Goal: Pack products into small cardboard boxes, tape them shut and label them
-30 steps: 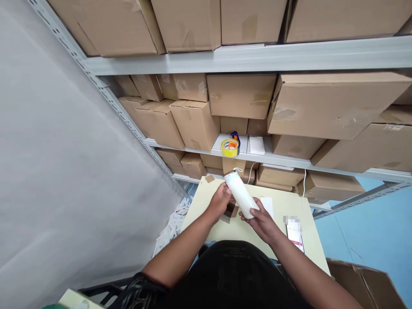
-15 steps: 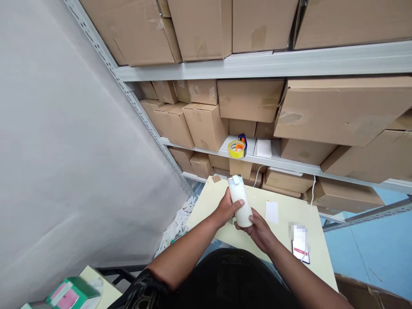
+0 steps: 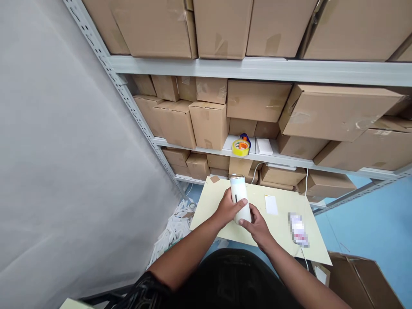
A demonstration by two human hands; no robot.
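A white cylindrical bottle (image 3: 238, 189) with a metallic rim at its top is held over the near part of the pale yellow table (image 3: 209, 201). My left hand (image 3: 229, 209) wraps round its left side, thumb across the front. Lower down, my right hand (image 3: 257, 225) grips the bottle near its base from the right. A short dark mark shows on the bottle's side. The bottle leans slightly, top away from me. Some fingers of both hands are hidden behind it.
On the table lie a white card (image 3: 271, 204) and a phone with a blurred screen (image 3: 298, 230). Behind it stands a shelf rack with cardboard boxes (image 3: 208, 124) and a yellow tape roll (image 3: 241, 147). White strips (image 3: 170, 231) litter the floor at left; a large carton (image 3: 360, 279) stands at right.
The bottle has been turned in my hands, so a dark mark now faces me and the pale tab near its top is out of sight. My view has shifted slightly.
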